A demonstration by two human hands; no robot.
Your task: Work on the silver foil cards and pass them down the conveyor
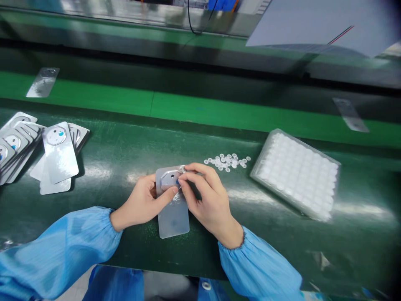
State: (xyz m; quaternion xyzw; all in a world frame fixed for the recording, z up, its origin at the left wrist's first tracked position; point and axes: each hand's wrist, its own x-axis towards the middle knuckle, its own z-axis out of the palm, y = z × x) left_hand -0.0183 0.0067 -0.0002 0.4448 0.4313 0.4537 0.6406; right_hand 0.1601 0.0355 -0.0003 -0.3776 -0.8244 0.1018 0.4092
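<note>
A silvery rounded plate [173, 219], shaped like a phone back cover with an octagonal camera area at its top, is held low over the bench in front of me. My left hand [142, 200] grips its left edge, the thumb lying across the front just below the octagon. At the upper right of the same plate, my right hand [209, 192] has thumb and fingertips pinched together against the octagon's edge. A small blue spot shows by those fingertips; whatever they pinch is too small to make out.
Stacked similar plates [61, 159] lie at the left, beside another fanned pile [15, 144]. Small clear round pieces [227, 161] are scattered beyond my right hand. Right of them sits a clear tray [261, 156] of white round parts. Single plates [44, 82] rest on the far green strip.
</note>
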